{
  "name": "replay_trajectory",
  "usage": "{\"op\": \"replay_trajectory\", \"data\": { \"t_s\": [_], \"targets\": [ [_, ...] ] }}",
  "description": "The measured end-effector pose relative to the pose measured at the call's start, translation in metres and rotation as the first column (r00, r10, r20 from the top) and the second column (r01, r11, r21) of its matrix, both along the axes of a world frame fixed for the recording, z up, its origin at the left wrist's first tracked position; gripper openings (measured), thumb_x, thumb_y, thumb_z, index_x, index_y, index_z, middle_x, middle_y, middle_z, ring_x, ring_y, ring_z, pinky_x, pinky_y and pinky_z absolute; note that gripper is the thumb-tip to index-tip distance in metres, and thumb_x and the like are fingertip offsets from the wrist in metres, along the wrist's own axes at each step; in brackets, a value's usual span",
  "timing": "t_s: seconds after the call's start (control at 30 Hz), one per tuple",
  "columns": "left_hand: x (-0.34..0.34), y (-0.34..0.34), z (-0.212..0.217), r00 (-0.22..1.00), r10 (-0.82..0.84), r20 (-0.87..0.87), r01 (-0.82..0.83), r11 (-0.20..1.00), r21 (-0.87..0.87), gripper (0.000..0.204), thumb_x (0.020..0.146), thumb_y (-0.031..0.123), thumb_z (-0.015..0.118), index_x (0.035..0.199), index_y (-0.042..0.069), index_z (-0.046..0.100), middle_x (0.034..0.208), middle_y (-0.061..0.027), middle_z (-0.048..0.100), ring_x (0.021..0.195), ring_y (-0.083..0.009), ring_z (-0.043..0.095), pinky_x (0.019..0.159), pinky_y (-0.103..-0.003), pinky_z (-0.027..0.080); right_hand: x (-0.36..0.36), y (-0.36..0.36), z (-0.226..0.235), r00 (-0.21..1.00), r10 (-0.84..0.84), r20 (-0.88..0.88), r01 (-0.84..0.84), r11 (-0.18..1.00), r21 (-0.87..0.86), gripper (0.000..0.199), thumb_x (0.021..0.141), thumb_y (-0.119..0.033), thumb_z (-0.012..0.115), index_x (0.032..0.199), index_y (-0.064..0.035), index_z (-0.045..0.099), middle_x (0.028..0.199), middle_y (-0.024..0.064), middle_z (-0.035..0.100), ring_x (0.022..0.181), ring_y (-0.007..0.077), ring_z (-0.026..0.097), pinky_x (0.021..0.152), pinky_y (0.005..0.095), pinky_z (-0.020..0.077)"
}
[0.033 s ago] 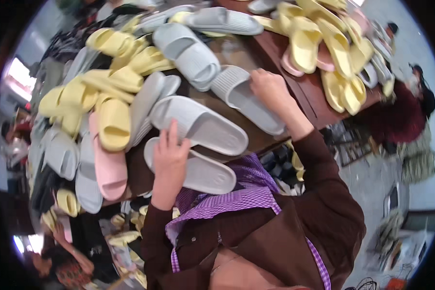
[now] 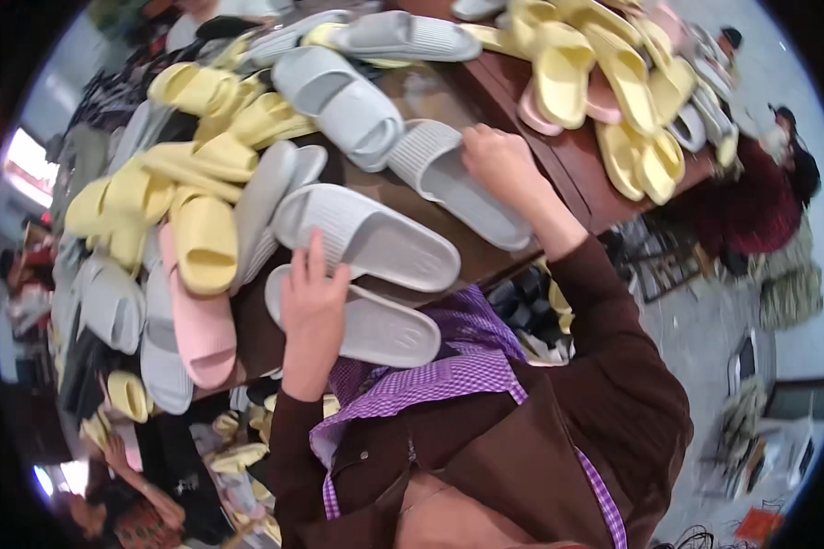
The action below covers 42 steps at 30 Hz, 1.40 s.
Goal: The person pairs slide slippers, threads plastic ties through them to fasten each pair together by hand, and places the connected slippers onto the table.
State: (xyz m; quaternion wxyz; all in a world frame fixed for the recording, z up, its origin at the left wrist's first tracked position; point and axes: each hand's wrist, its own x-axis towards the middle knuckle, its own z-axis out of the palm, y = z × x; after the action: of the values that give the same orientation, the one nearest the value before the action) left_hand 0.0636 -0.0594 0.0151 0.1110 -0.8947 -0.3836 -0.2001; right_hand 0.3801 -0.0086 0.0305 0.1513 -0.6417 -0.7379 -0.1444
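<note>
My left hand [image 2: 313, 306] lies over the strap end of a grey slide sandal [image 2: 389, 329] near the table's front edge. Its fingers are stretched out, with the tips reaching the strap of a second grey slide [image 2: 398, 252] just behind. My right hand [image 2: 502, 169] has curled fingers at the right edge of another grey slide [image 2: 467, 197], which lies slanted with its ribbed strap away from me. The fingertips are partly hidden, but the hand seems to grip that edge. A pair of grey slides [image 2: 339, 101] rests beyond, one overlapping the other.
Yellow slides [image 2: 206, 238] and a pink slide [image 2: 199, 320] are piled at the left of the brown table [image 2: 581, 183]. More yellow slides [image 2: 561, 82] stand at the back right. Another person's arm [image 2: 142, 480] shows at the lower left. Several people are in the background.
The whole view has shifted slightly, so the table's things sit a little further left. Both hands stay at the same slides.
</note>
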Motion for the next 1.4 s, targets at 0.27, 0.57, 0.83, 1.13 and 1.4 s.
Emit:
{"op": "replay_trajectory", "data": {
  "t_s": [0.27,0.57,0.83,1.13,1.4],
  "targets": [
    [0.015,0.004,0.015,0.997,0.013,-0.074,-0.011,1.000,0.024,0.018,0.072,0.005,0.055,0.090,0.002,0.058,0.133,-0.0201,0.042,0.109,-0.0358,0.048,0.085,-0.042,0.041,0.040,-0.013,0.023,0.996,-0.016,0.085,0.012,0.999,0.046,0.012,0.079,-0.014,0.056,0.084,-0.0035,0.053,0.078,0.0137,0.060,0.073,0.0298,0.062,0.061,0.0401,0.0504],
    [0.034,0.019,0.009,0.998,-0.069,0.006,0.069,0.996,0.051,0.016,0.074,0.004,0.054,0.089,0.002,0.057,0.132,-0.0204,0.043,0.109,-0.0347,0.048,0.089,-0.044,0.039,0.090,-0.045,0.057,0.960,-0.258,-0.107,0.276,0.933,0.231,0.020,0.080,-0.014,0.055,0.098,-0.0067,0.059,0.089,0.0136,0.062,0.080,0.0337,0.061,0.069,0.0416,0.0491],
    [0.031,0.011,0.019,0.991,-0.132,-0.019,0.132,0.991,0.023,0.013,0.074,0.008,0.055,0.087,0.003,0.058,0.130,-0.0177,0.046,0.106,-0.0326,0.049,0.090,-0.043,0.038,0.149,-0.068,0.056,0.959,-0.218,-0.184,0.256,0.942,0.217,0.018,0.081,-0.013,0.055,0.097,-0.0068,0.062,0.091,0.0136,0.063,0.084,0.0335,0.061,0.073,0.0393,0.0483],
    [0.029,0.022,-0.001,0.995,-0.096,-0.035,0.093,0.992,-0.081,0.023,0.072,0.004,0.053,0.094,0.004,0.057,0.125,-0.0149,0.049,0.106,-0.0305,0.049,0.089,-0.041,0.037,0.138,-0.080,0.057,0.898,-0.438,-0.055,0.441,0.895,0.075,0.018,0.082,-0.012,0.051,0.095,-0.0077,0.062,0.089,0.0167,0.064,0.080,0.0372,0.061,0.068,0.0438,0.0474],
    [0.023,0.038,-0.008,0.995,-0.097,-0.014,0.098,0.994,0.043,0.015,0.073,0.011,0.055,0.088,0.009,0.059,0.122,-0.0135,0.052,0.099,-0.0287,0.052,0.088,-0.042,0.039,0.163,-0.096,0.026,0.817,-0.577,0.018,0.574,0.815,0.075,0.015,0.082,-0.012,0.050,0.092,-0.0056,0.059,0.082,0.0213,0.062,0.080,0.0389,0.059,0.068,0.0480,0.0442]
  ]
}}
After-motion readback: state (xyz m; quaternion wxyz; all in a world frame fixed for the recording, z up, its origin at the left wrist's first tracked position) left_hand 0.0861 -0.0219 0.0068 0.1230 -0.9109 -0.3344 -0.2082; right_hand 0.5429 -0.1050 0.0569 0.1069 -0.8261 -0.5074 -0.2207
